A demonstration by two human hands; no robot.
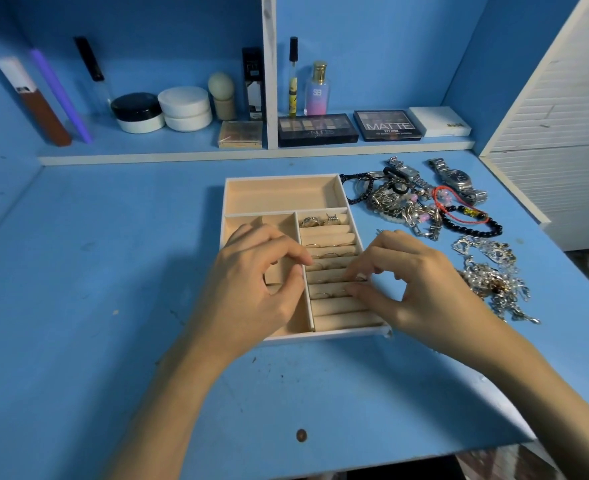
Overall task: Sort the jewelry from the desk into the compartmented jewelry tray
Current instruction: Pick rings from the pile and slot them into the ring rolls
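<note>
Tray (282, 177) mid-counter (113, 271), cream lining. Rings (324, 221) sit in the ring-roll section, R side of tray, several rows. Both hands over that section. L hand (262, 271): fingers curled, tips at rolls by the divider; can't tell if holding anything. R hand (414, 282): thumb + forefinger pinch a thin ring (361, 278) at a roll slot. Jewelry pile (407, 206) + watch (455, 178) on counter just R of tray. 2nd pile (494, 278) near R hand.
</note>
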